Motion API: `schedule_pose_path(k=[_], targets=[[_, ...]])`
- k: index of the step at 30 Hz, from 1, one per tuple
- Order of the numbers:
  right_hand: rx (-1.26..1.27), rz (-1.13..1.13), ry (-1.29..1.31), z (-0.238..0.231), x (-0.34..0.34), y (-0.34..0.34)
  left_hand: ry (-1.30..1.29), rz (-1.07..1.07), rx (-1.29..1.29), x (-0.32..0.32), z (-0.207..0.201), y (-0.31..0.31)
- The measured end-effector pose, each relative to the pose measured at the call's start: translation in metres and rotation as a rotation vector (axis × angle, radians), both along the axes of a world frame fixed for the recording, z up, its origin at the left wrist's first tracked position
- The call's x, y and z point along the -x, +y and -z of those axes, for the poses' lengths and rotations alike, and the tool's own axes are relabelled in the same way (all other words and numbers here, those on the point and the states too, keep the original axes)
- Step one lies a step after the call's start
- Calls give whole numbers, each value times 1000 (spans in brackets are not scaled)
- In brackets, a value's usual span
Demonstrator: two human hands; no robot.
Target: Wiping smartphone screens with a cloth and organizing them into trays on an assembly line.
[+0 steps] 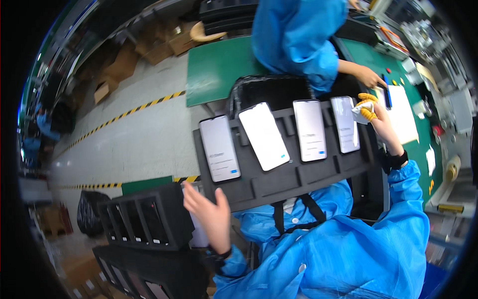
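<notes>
Left hand motion-blurred; pale slab behind it partly covered, kind unclear. White wipe partly hidden by yellow-covered fingers of the right hand. Small text on upright-lying smartphones illegible. Co-worker cut off by top edge; lower foam rack, by bottom edge.

Gaps between phones, co-worker beyond

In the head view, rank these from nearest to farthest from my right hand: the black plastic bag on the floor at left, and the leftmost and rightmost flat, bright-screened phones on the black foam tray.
From your right hand:
1. Rightmost phone, just left of it.
2. Leftmost phone, left end of the tray.
3. Black plastic bag, far left.
</notes>
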State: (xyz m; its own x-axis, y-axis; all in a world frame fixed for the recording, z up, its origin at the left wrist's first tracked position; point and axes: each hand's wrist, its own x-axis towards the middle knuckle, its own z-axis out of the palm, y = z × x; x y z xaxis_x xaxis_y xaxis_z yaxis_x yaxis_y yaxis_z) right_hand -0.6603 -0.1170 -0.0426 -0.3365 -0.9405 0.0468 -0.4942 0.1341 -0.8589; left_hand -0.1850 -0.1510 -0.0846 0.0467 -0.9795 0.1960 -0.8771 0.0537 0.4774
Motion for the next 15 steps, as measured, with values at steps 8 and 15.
schedule_pose_path(k=[8,15], targets=[[-3,53,-691,58,-7,72,289,258,31,-46,36,-19],[104,197,-665,34,4,145,759,328,-129,0,-8,-25]])
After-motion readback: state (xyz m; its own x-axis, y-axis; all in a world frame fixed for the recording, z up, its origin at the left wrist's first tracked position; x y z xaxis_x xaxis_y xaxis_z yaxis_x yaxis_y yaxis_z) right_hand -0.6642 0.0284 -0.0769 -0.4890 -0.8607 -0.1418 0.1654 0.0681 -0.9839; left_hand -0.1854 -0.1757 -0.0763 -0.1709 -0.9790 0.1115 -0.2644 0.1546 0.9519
